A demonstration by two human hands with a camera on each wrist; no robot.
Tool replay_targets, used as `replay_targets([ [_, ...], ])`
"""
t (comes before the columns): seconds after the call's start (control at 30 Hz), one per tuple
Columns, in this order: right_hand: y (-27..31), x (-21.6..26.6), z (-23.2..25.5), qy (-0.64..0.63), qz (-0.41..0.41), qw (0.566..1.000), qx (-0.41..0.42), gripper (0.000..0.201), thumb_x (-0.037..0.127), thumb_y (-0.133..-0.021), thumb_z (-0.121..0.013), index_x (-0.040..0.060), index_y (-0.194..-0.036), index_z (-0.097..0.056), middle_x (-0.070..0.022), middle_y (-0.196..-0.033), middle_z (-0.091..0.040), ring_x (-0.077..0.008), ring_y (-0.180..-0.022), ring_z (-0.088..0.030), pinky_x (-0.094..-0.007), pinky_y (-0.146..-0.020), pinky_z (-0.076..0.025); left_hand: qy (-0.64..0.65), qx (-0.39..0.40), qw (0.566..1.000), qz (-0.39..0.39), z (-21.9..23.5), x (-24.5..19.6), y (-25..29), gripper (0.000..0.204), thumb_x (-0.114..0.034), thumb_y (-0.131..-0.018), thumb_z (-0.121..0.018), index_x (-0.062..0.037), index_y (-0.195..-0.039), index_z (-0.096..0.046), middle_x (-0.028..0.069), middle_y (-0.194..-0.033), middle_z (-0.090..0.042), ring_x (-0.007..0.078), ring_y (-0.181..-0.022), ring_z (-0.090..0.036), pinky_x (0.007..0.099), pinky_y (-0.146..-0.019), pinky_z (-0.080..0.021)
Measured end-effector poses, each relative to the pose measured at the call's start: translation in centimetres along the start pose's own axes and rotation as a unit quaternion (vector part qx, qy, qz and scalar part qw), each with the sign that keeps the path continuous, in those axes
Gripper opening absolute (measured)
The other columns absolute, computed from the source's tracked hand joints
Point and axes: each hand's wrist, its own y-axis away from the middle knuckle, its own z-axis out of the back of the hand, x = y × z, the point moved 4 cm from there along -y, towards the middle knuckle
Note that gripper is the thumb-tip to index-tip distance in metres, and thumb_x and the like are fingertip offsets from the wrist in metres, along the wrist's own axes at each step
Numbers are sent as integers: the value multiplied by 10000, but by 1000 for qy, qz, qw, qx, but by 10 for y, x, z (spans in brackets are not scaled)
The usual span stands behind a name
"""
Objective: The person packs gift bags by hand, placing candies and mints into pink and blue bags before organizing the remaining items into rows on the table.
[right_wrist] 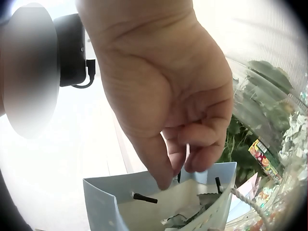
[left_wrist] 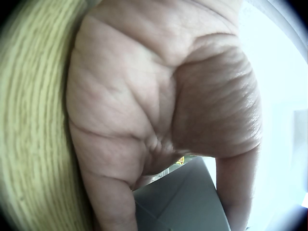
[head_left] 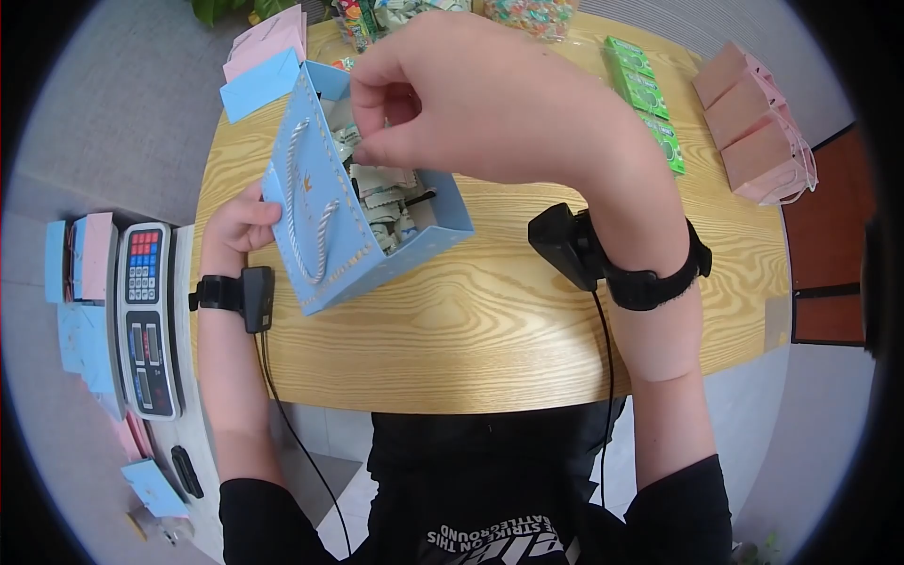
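Note:
A light blue paper gift bag [head_left: 353, 268] with white rope handles [head_left: 323, 247] leans tilted on the table, its mouth facing up. Inside lie several small white-and-green wrapped packets [head_left: 381, 202]. My left hand [head_left: 240, 221] grips the bag's side near its lower corner; in the left wrist view the bag's grey-looking edge [left_wrist: 180, 197] lies between thumb and fingers. Over the mouth is my right hand [head_left: 471, 104], fingers loosely bent and pointing down. Nothing shows between its thumb and fingers in the right wrist view, where the fingertips [right_wrist: 163, 182] reach the bag's rim.
Green boxes [head_left: 645, 94] stand in a row at the back right, beside pink gift bags [head_left: 758, 132]. Clear containers of wrapped sweets [head_left: 532, 14] are at the back. Flat blue and pink bags [head_left: 259, 85] lie back left. A scale [head_left: 149, 320] sits left of the table [head_left: 471, 348].

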Motion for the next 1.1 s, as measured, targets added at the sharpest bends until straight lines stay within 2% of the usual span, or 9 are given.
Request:
replay_targets([
  [0.17,8,7,-32,-19,36,986,163,190,133,-785,-690,3,-921,-664,-160,-796,-669,-308,-698,-634,-376,-653,-501,-8,27,999,27,9,-2,1,817,-147,-748,-799,73,-1399,-356,177,-1314,-551,258,-1162,-589,370,-974,-498],
  [0.37,-4,-6,-73,-108,69,979,159,230,227,-842,-657,72,-1002,-712,-148,-895,-703,-304,-800,-676,-382,-687,-528,-21,9,999,25,8,-2,3,834,-156,-745,-805,72,-1404,-347,175,-1317,-549,258,-1171,-584,362,-976,-496],
  [0.6,9,9,-24,-44,23,975,217,213,152,-789,-703,9,-945,-681,-160,-812,-680,-281,-720,-647,-357,-662,-509,-28,1,999,32,11,-1,3,841,-161,-742,-809,76,-1404,-349,171,-1327,-541,240,-1178,-575,335,-983,-484],
  [0.7,8,-4,-10,-78,56,980,173,208,184,-797,-709,19,-924,-700,-129,-807,-686,-253,-720,-648,-329,-670,-517,-17,7,1000,17,-6,-4,0,841,-156,-733,-818,78,-1398,-360,170,-1321,-546,238,-1178,-574,335,-985,-482],
  [0.77,2,-18,16,-107,68,992,12,229,219,-800,-690,102,-993,-731,-67,-825,-705,-194,-716,-660,-293,-667,-524,-16,-2,1000,18,-10,-5,0,850,-154,-725,-825,77,-1398,-360,170,-1321,-546,239,-1177,-574,338,-984,-483],
  [0.8,-3,-27,18,-105,71,992,16,229,219,-800,-690,102,-993,-731,-67,-825,-705,-194,-716,-660,-293,-667,-524,-18,-8,1000,21,-9,-4,0,860,-151,-717,-832,77,-1398,-360,171,-1320,-546,240,-1176,-575,340,-984,-484],
  [0.87,-10,-61,20,-2,-49,995,-89,323,262,-788,-700,127,-1082,-706,-74,-913,-713,-239,-826,-676,-329,-735,-537,-15,-17,999,26,0,-2,1,863,-152,-709,-838,76,-1395,-366,171,-1314,-551,240,-1170,-579,342,-981,-487],
  [0.93,-6,-85,4,213,-108,969,-57,463,322,-815,-712,156,-1236,-616,-120,-1139,-654,-311,-1021,-628,-406,-850,-515,-17,-22,999,37,1,-1,0,867,-153,-701,-844,76,-1392,-372,171,-1308,-556,241,-1165,-583,344,-978,-490],
  [1.1,-13,-118,-27,202,-237,949,55,683,416,-762,-753,227,-1369,-506,-143,-1321,-535,-355,-1138,-576,-440,-941,-487,-11,-6,1000,19,-9,-2,-3,835,-150,-702,-840,82,-1372,-398,170,-1267,-584,235,-1128,-608,334,-940,-517],
])
